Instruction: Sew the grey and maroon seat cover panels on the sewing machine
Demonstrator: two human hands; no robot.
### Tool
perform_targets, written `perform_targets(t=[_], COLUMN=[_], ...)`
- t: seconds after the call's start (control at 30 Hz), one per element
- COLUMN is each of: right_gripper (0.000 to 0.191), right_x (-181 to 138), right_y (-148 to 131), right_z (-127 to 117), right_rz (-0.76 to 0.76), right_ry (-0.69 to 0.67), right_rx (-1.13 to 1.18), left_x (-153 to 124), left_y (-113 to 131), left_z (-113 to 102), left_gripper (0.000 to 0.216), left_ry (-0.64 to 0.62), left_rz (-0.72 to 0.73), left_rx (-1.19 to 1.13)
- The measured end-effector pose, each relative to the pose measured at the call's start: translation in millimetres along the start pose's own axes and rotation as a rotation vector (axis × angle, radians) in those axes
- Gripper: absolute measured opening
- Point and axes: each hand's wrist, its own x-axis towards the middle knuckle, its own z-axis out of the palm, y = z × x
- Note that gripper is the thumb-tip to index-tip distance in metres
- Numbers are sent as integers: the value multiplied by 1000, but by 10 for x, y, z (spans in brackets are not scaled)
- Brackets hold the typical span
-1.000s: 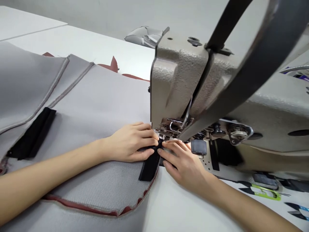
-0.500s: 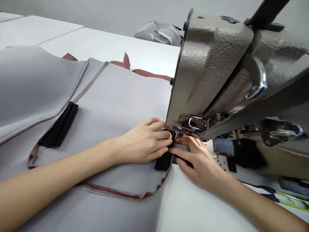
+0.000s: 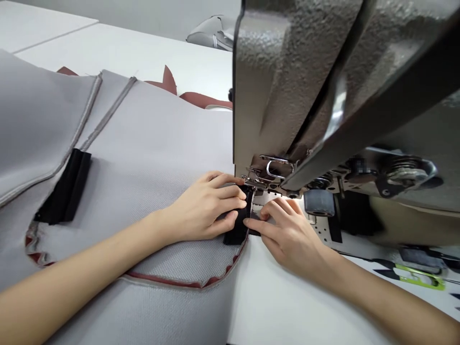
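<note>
Grey mesh fabric point(image 3: 143, 182) lies under the sewing machine's head point(image 3: 283, 86), its curved edge lined with red-brown backing and grey trim. A flat black strip point(image 3: 235, 235) sits along this edge beneath the needle area. My left hand point(image 3: 212, 206) rests palm down on the fabric, fingers stretched out, their tips on the strip. From the other side my right hand point(image 3: 287, 230) reaches in beside the presser foot. One finger is extended to the strip's edge, while the others bend loosely; its thumb is largely hidden. Needle and foot are hard to make out.
A second black strip point(image 3: 66, 189) is attached to the fabric at left. Lime-green thread snips point(image 3: 420, 277) lie on the right of the white table point(image 3: 287, 302). A grey roller point(image 3: 319, 202) hangs beside the needle area. Another grey bundle point(image 3: 210, 33) sits at the back.
The view has shifted closer to the machine. My right hand's upper fingers have drawn back and bent, leaving one finger extended at the strip. My left hand stays flat, its fingertips slightly back from the needle area.
</note>
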Motion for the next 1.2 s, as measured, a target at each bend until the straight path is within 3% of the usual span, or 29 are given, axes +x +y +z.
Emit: perform_targets(t=[0.57,0.73,0.9,1.03,1.13,1.2], right_gripper=[35,40,41,39,36,34], right_x=[42,50,42,26,28,33], right_y=[33,32,71,144,174,173], right_z=[-10,-14,39,63,13,-30], right_rz=[38,60,73,134,152,135], right_ry=[-52,-45,-15,-43,-105,-134], right_rx=[44,28,102,265,373,392], left_x=[46,82,110,125,77,22], left_y=[-101,-148,-225,-89,138,248], left_z=[-7,-20,-10,-86,-135,-126], left_gripper=[27,28,30,31,26,25], left_ry=[-5,-79,-55,-88,-159,-136], left_rz=[11,-23,43,75,-58,-143], left_rx=[17,-41,2,111,157,141])
